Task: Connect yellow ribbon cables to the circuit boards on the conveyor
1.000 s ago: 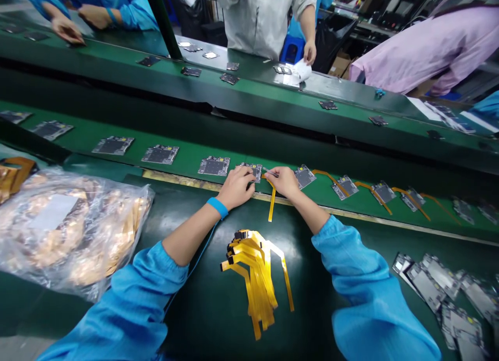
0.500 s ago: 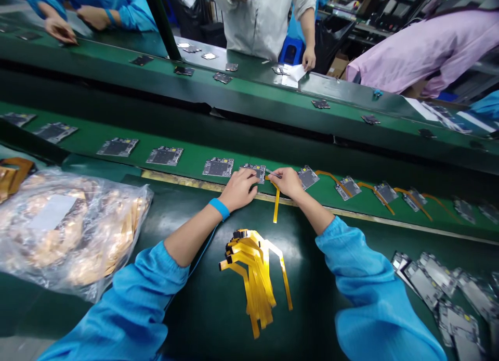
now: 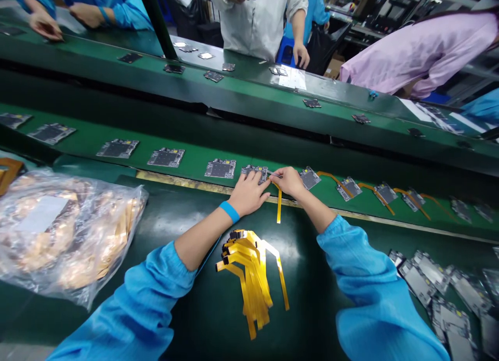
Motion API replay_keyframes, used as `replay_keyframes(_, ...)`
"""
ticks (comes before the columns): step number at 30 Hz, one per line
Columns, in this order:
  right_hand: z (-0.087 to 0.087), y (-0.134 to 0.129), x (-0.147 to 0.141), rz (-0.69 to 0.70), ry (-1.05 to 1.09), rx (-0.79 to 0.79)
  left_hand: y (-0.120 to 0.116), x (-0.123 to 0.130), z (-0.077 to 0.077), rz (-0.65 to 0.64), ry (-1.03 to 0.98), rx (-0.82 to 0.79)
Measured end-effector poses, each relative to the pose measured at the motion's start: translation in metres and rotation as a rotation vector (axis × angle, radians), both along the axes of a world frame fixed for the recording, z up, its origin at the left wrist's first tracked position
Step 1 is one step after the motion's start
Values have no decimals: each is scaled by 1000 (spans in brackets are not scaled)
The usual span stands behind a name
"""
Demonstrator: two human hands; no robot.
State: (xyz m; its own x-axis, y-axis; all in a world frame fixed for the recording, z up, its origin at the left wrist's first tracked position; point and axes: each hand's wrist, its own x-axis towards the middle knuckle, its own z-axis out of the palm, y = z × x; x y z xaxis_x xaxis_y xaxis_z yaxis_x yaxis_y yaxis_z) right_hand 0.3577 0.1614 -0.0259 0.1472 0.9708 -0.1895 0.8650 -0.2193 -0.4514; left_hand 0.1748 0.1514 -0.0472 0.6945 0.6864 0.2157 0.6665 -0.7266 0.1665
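My left hand, with a blue wrist strap, lies with fingers stretched over a circuit board on the green belt, partly hiding it. Pinched in my right hand is a pair of tweezers, its tips at the board's right edge. From beneath the right fingers a yellow flex cable hangs down over the belt's near edge; whether its end touches the board's connector is hidden. A pile of yellow flex cables with dark ends lies on the green worktop between my forearms.
Boards such as one line the belt to the left; boards on the right, including one, have cables. A clear bag of cables lies left, stacked boards right. Co-workers stand or sit across a second belt.
My left hand has shifted right and its fingers have spread further across the board. The right hand, tweezers and cable stay at the same board. A co-worker's hand has drawn back from white paper.
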Motion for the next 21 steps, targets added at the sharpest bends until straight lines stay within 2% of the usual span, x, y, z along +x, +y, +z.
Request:
replay_keyframes(10, 8, -6, 13, 158, -144, 97, -5, 14, 3, 14, 84, 39)
replay_keyframes(15, 7, -6, 18, 159, -170, 28, -6, 21, 4, 7, 120, 63)
replay_keyframes(21, 7, -14, 28, 169, -216, 39, -8, 19, 4, -30, 104, 62)
